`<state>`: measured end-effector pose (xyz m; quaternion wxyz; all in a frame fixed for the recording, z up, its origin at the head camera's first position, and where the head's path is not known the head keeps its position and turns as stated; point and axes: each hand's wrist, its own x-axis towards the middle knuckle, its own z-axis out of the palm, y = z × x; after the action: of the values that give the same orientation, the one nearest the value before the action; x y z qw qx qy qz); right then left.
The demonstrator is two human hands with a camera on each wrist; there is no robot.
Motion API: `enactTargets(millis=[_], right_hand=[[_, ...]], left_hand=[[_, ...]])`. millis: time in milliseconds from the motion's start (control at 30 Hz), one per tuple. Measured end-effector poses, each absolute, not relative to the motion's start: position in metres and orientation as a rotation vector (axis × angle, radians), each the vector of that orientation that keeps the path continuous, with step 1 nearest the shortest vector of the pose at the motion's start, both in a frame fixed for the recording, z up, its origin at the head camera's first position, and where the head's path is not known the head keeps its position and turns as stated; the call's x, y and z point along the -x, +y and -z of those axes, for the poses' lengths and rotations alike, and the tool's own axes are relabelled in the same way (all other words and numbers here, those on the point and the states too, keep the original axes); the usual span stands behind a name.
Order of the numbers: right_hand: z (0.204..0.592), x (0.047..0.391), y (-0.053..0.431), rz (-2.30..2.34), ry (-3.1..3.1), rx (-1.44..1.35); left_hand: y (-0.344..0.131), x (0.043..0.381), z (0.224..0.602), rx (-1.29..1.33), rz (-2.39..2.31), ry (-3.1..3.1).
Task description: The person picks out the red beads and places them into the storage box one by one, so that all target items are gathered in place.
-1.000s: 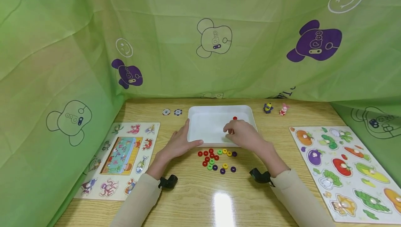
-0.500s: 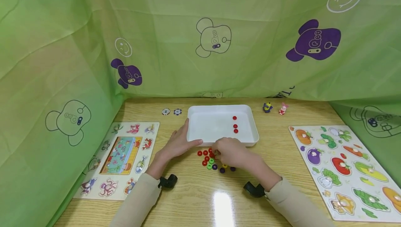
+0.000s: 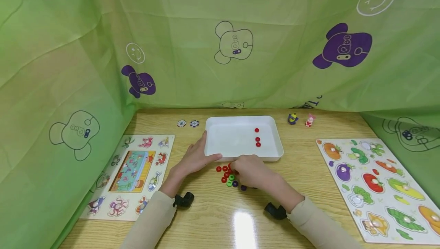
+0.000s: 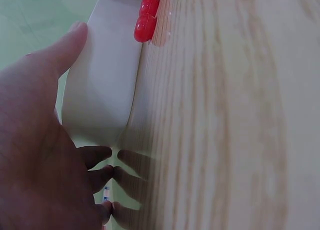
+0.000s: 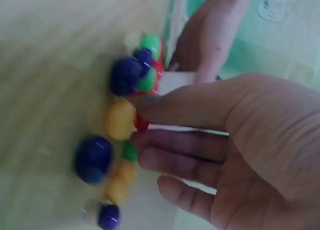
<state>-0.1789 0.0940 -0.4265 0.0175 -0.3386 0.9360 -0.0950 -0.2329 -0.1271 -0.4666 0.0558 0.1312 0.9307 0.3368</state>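
Note:
In the head view, a white tray (image 3: pixel 233 136) holds three red beads (image 3: pixel 258 139) in a column at its right. My left hand (image 3: pixel 194 157) rests at the tray's near left corner, fingers along its side and thumb by the front rim. The left wrist view shows that thumb (image 4: pixel 72 43) extended against the tray wall. My right hand (image 3: pixel 251 170) is down at a loose cluster of ring-shaped beads in front of the tray. In the right wrist view, thumb and forefinger pinch a red bead (image 5: pixel 142 123), partly hidden by them. Red, green (image 3: pixel 229 183), purple (image 3: pixel 235 183) and yellow (image 5: pixel 120 120) beads lie around.
A sea-animal puzzle board (image 3: pixel 159 170) lies at the left, a vegetable puzzle board (image 3: pixel 347 182) at the right. Two chips (image 3: pixel 188 123) sit left of the tray. A yellow-and-purple figurine (image 3: pixel 292 118) and a pink figurine (image 3: pixel 309 120) stand at the back right.
My right hand has moved from above the tray back toward me to the bead cluster, uncovering more red beads in the tray. My left hand has stayed at the tray's corner.

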Motion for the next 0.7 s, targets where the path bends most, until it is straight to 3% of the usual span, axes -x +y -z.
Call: enactTargets(millis=[333, 700], right_hand=[[0.394, 0.2, 0.118, 0.461, 3.038, 0.929], [0.427, 0.246, 0.135, 0.41, 3.114, 0.674]], left_hand=[[-0.127, 0.234, 0.467, -0.36, -0.991, 2.821], [-0.127, 0.236, 0.469, -0.36, -0.997, 2.821]])
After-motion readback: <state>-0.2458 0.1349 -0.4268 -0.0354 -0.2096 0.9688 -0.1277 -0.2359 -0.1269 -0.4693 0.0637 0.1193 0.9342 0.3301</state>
